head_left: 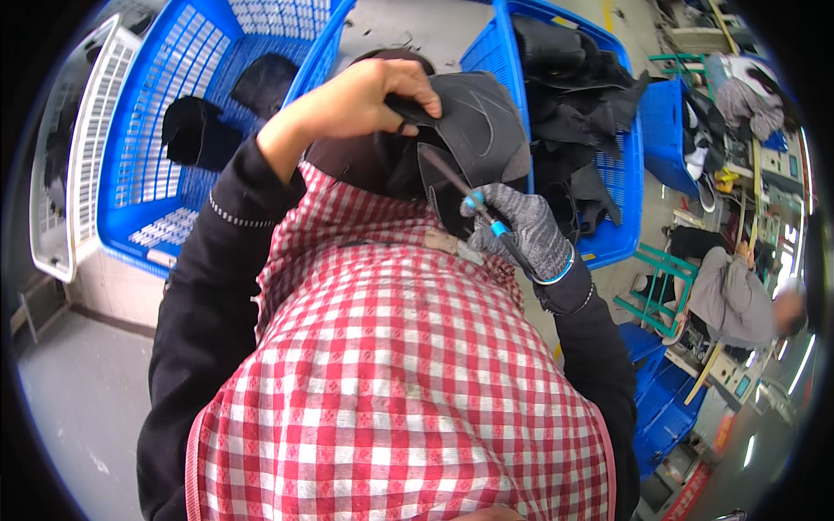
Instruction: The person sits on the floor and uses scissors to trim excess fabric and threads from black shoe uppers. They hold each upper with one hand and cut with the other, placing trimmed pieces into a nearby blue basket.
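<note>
My left hand, bare, grips the upper edge of a black shoe upper with stitched lines, held over my lap. Its fingers are closed on the material, thumb tucked behind. My right hand wears a grey knit glove and is closed round a slim tool with a dark handle. A blue band circles the handle. The tool's thin shaft points up and left, overlapping the lower part of the upper; whether its tip touches the material I cannot tell.
On the left stands a blue plastic basket with two dark pieces inside, beside a white crate. To the right, another blue basket holds several black pieces. A person in grey sits farther right near green frames.
</note>
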`<state>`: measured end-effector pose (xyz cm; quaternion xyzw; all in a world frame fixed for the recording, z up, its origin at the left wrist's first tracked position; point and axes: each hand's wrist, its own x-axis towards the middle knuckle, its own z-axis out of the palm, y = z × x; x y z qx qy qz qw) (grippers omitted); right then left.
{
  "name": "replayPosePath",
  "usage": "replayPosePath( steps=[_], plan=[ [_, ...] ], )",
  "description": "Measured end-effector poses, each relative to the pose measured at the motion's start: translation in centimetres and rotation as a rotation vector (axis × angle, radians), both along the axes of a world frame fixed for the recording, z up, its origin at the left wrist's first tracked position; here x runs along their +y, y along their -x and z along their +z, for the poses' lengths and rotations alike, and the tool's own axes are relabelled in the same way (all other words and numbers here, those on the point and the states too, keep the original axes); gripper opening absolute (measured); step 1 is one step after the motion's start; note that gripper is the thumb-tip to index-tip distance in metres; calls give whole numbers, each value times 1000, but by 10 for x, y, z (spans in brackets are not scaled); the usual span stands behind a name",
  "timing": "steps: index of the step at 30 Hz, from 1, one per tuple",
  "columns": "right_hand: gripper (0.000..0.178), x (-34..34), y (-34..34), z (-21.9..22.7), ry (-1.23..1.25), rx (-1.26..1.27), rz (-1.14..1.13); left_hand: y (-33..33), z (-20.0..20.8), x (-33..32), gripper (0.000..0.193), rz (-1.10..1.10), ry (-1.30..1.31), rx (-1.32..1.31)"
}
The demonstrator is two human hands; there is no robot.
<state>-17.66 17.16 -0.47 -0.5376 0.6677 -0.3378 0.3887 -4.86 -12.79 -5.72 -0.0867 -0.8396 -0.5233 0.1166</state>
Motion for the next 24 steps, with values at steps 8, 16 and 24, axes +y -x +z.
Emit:
replayPosePath(
  steps=[8,16,24],
  plan=[
    [48,3,31,-28,257,-635,-913,5,27,83,35,528,-5,-21],
    [66,-13,35,-38,160,-285,-809,25,30,70,44,292,-314,-307],
    [54,6,26,-15,158,-533,-708,71,77,39,57,-6,84,-531]
  ],
)
